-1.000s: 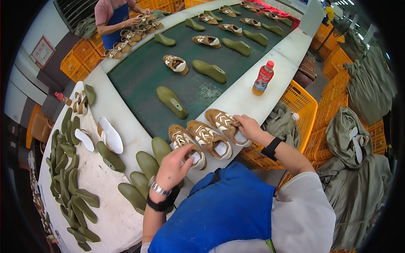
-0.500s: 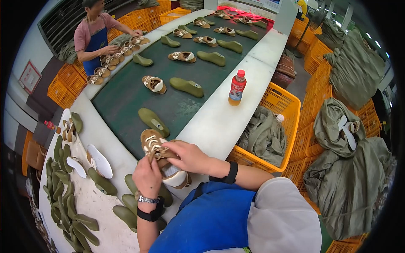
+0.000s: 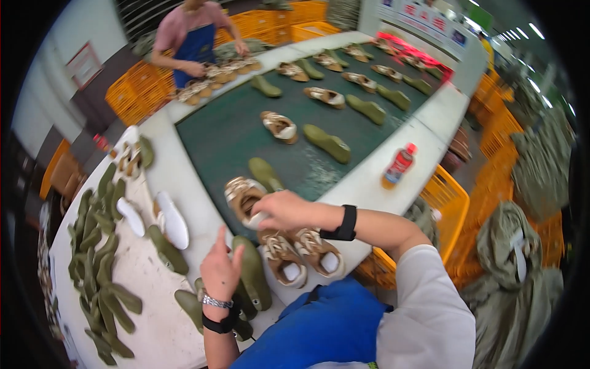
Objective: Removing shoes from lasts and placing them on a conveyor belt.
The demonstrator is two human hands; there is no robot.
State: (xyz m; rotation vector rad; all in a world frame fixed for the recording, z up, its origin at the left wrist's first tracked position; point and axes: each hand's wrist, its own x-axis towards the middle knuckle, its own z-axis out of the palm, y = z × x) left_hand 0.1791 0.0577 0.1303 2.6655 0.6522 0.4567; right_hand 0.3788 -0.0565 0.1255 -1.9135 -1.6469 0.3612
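My right hand (image 3: 287, 210) reaches over the near end of the green belt, its fingers closed on the heel of a brown and white lace-up sneaker (image 3: 241, 192). That sneaker points away from me beside a green shoe last (image 3: 265, 174). My left hand (image 3: 221, 265) holds nothing, its forefinger stretched out and fingers apart, beside an upright-looking green last (image 3: 251, 273). Two more sneakers (image 3: 283, 261) sit side by side on the white ledge against my blue apron, white insides showing at their heels.
Sneakers and lasts lie in rows along the green belt (image 3: 246, 147). A red-capped drink bottle (image 3: 399, 167) stands on the right ledge. Left are piled lasts (image 3: 92, 246) and white insoles (image 3: 172, 220). Yellow crates (image 3: 453, 212) stand right. A co-worker (image 3: 195, 43) handles sneakers across the belt.
Both hands were together at a sneaker's laces; now they are apart. My left hand has let go, and my right hand is at a sneaker over the belt. The view has shifted.
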